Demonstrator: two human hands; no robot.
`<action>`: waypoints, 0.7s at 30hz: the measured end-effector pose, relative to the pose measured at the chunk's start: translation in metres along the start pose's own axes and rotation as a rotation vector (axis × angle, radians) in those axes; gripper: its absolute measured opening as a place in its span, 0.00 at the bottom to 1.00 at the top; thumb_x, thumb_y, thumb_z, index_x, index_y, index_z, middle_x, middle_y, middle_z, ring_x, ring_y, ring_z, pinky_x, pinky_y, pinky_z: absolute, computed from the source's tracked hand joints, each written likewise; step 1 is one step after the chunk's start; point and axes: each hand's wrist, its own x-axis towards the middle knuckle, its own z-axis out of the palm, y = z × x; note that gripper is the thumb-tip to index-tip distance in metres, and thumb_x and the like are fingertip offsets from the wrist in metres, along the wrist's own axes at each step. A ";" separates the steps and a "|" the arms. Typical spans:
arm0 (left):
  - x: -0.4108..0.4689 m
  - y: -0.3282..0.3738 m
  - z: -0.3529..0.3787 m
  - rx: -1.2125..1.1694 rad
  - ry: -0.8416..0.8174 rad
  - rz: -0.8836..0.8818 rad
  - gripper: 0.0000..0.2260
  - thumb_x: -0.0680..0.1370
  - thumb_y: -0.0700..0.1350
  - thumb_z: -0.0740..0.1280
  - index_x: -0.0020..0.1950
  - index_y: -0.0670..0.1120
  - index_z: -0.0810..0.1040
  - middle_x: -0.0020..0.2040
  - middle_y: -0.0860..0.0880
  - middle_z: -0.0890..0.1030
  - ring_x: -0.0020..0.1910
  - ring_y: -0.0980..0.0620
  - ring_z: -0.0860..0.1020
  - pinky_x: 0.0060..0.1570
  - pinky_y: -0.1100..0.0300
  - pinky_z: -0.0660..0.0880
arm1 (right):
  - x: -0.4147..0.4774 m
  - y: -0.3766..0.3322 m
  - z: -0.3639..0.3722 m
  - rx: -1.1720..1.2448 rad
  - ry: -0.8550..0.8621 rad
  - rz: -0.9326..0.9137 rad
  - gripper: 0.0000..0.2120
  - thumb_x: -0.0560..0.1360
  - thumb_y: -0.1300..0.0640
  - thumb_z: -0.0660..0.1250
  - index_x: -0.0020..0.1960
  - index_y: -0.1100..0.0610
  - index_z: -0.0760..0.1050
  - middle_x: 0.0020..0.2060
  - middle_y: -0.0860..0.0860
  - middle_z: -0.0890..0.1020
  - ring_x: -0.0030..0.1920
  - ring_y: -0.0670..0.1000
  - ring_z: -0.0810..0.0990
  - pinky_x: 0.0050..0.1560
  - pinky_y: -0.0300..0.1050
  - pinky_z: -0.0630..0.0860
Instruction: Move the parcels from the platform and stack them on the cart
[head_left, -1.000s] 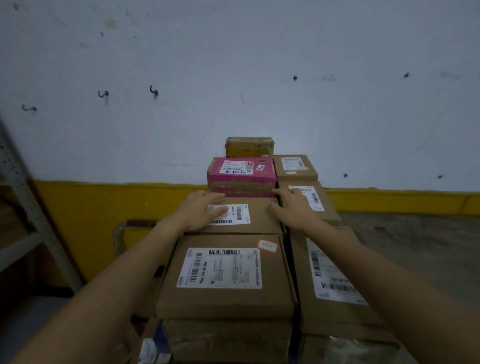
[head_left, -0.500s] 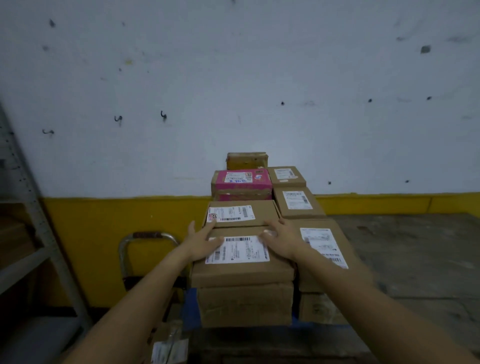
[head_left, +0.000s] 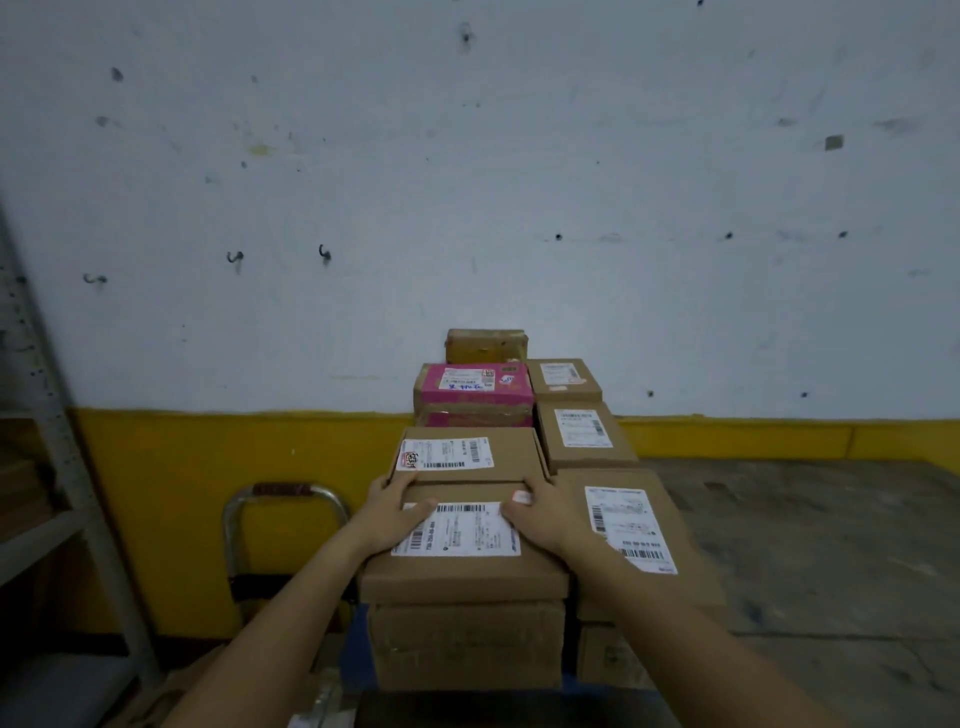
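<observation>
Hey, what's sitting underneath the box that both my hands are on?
A plain brown cardboard box sits directly beneath the labelled box, which the left hand and right hand rest on. What supports that lower box is covered.

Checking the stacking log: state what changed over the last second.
Both hands drew back from the farther labelled box onto the nearest top box; the left hand and right hand now rest near its far edge. Nothing was lifted. Those boxes, the pink box and the cart handle stayed put.
</observation>
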 end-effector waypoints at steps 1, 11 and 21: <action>0.000 0.000 0.000 -0.004 0.006 -0.001 0.28 0.78 0.56 0.61 0.75 0.50 0.58 0.75 0.43 0.52 0.72 0.41 0.61 0.69 0.51 0.62 | 0.000 0.000 0.000 0.001 0.004 -0.002 0.26 0.76 0.48 0.60 0.71 0.57 0.63 0.72 0.58 0.60 0.70 0.59 0.63 0.67 0.48 0.63; 0.000 0.024 0.004 0.194 0.187 -0.048 0.31 0.76 0.64 0.60 0.76 0.57 0.55 0.78 0.45 0.43 0.77 0.42 0.45 0.73 0.44 0.49 | -0.005 0.028 -0.054 0.052 0.209 -0.036 0.25 0.77 0.51 0.63 0.72 0.53 0.64 0.71 0.56 0.64 0.71 0.56 0.64 0.69 0.51 0.63; 0.004 0.057 0.052 0.452 0.015 0.088 0.30 0.75 0.70 0.48 0.75 0.63 0.52 0.79 0.50 0.47 0.77 0.44 0.43 0.70 0.34 0.41 | -0.021 0.102 -0.087 0.036 0.012 0.123 0.22 0.78 0.56 0.60 0.72 0.55 0.63 0.63 0.56 0.76 0.56 0.52 0.77 0.49 0.41 0.70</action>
